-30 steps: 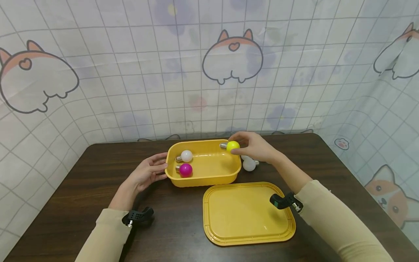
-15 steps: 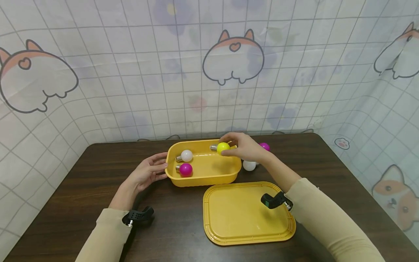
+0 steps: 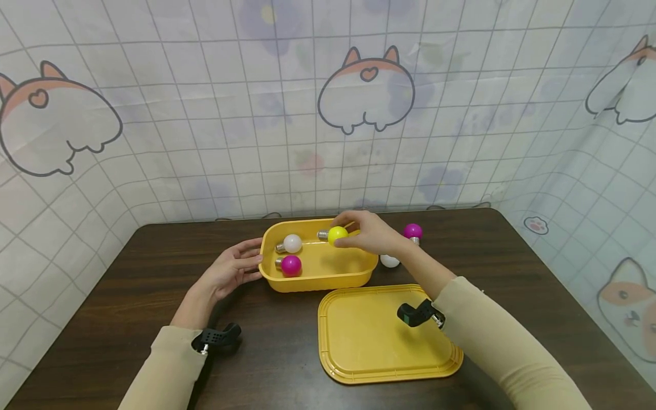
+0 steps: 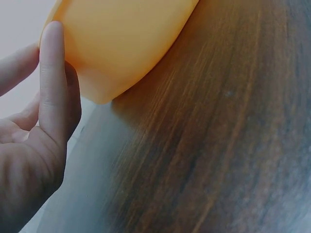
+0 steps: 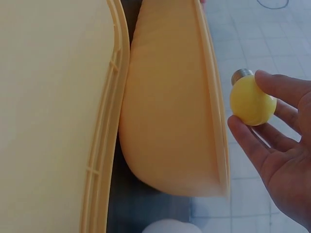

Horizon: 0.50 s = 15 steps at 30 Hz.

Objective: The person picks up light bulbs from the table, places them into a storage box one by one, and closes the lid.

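My right hand (image 3: 373,233) pinches a yellow light bulb (image 3: 337,236) between thumb and fingertips, its metal screw base pointing left. In the head view the bulb is over the yellow plastic box (image 3: 333,261); the right wrist view shows the bulb (image 5: 251,101) beyond the box's rim. Inside the box, toward its left end, lie a white bulb (image 3: 292,244) and a magenta bulb (image 3: 291,266). My left hand (image 3: 233,267) touches the left end of the box with nearly straight fingers. In the left wrist view a fingertip (image 4: 52,36) rests against the outer wall.
A flat yellow lid (image 3: 384,336) lies in front of the box on the dark wooden table (image 3: 271,341). Right of the box are another magenta bulb (image 3: 412,230) and a white bulb (image 3: 389,261), partly behind my right arm. A patterned cloth wall stands behind the table.
My right hand has carried the yellow bulb leftward, from the box's right end toward its middle. The magenta bulb on the right has come into sight. My left hand stays put.
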Motion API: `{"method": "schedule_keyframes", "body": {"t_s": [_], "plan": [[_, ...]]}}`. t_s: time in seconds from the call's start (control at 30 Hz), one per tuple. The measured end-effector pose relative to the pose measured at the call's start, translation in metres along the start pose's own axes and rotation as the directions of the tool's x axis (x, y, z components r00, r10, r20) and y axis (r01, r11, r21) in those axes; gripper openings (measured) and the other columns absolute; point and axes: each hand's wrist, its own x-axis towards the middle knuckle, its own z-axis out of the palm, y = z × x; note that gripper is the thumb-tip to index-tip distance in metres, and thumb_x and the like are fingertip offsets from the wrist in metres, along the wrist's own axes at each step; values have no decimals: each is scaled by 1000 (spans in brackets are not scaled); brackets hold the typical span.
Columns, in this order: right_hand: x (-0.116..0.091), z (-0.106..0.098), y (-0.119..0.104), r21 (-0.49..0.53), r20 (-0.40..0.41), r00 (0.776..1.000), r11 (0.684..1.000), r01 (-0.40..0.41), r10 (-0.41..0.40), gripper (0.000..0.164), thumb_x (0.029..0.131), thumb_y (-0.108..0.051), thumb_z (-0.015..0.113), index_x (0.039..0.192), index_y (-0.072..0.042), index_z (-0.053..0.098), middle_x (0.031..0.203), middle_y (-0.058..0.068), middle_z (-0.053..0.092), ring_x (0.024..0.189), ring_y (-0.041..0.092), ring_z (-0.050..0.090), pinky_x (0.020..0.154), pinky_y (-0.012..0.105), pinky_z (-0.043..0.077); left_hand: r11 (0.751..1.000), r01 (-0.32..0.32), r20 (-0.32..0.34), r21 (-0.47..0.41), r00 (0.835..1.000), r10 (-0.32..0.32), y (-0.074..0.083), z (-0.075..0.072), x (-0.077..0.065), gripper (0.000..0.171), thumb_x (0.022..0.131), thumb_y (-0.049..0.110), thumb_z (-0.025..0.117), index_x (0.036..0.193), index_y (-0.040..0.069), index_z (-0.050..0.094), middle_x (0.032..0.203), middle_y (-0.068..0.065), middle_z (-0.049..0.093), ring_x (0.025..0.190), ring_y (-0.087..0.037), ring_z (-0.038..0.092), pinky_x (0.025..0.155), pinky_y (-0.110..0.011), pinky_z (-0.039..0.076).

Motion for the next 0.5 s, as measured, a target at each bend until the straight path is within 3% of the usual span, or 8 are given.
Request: {"method": "schedule_keyframes", "body": {"t_s": [0.5], "plan": [[4, 15, -5, -8, 37, 999, 1000, 25, -25, 37, 93, -25, 79, 126, -13, 68, 127, 4, 65, 118, 31, 62, 99, 43, 53, 1000, -12, 2, -4, 1000, 12, -5, 3, -4, 67, 103, 7, 63, 159, 2, 27, 154, -27, 39, 108, -19, 69, 91, -35, 58]]}}
